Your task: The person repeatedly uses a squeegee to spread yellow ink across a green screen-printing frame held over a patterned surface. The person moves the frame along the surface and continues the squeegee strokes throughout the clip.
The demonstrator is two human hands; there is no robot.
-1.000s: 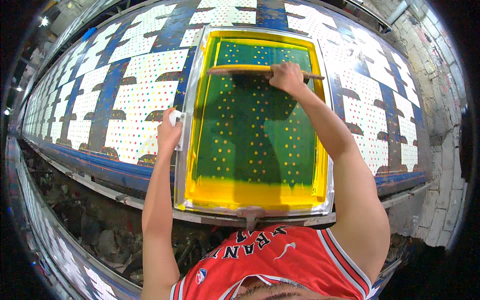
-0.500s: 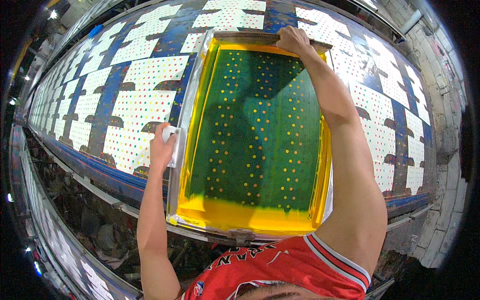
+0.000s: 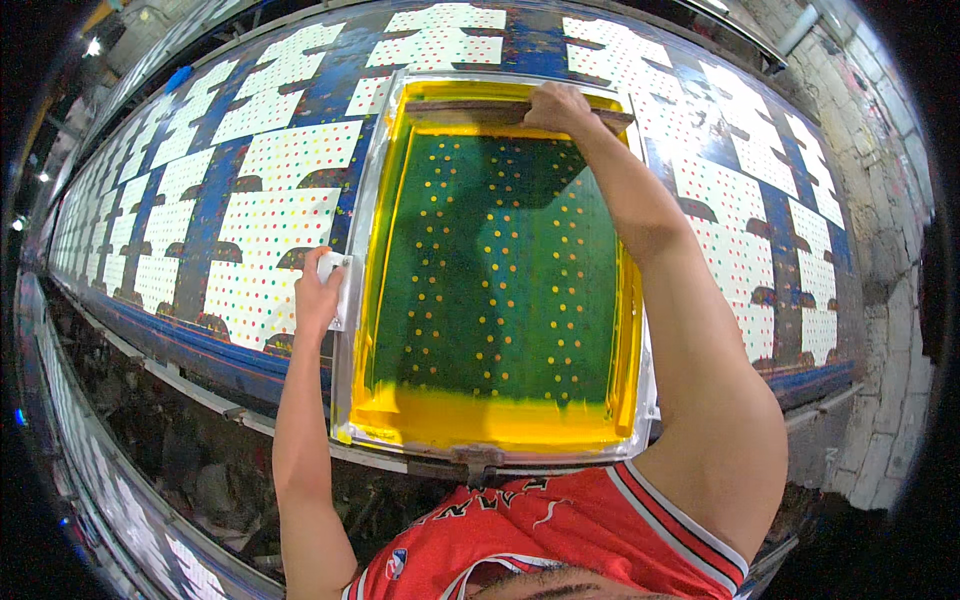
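A screen-printing frame [image 3: 343, 385] with a metal rim lies on the long table in front of me. Its green mesh [image 3: 470, 270] carries rows of small yellow and orange dots. Yellow ink [image 3: 490, 418] pools along the near end and lines the sides. My right hand [image 3: 560, 108] is closed over the top of a wooden squeegee [image 3: 460, 113], which lies across the far end of the mesh; its blade is hidden. At the frame's left side, my left hand [image 3: 317, 295] wraps round a white handle [image 3: 336, 268].
White cut sheets [image 3: 270, 245] printed with coloured dots lie in rows on the blue, ink-stained table [image 3: 190, 240]. A metal rail [image 3: 210, 398] follows the near edge. Another table with sheets [image 3: 120, 500] stands at lower left, and a block wall [image 3: 880, 400] rises at right.
The squeegee has come slightly toward me from the frame's far edge, with my right hand still on it. My left hand keeps its hold. The whole view has shifted a little.
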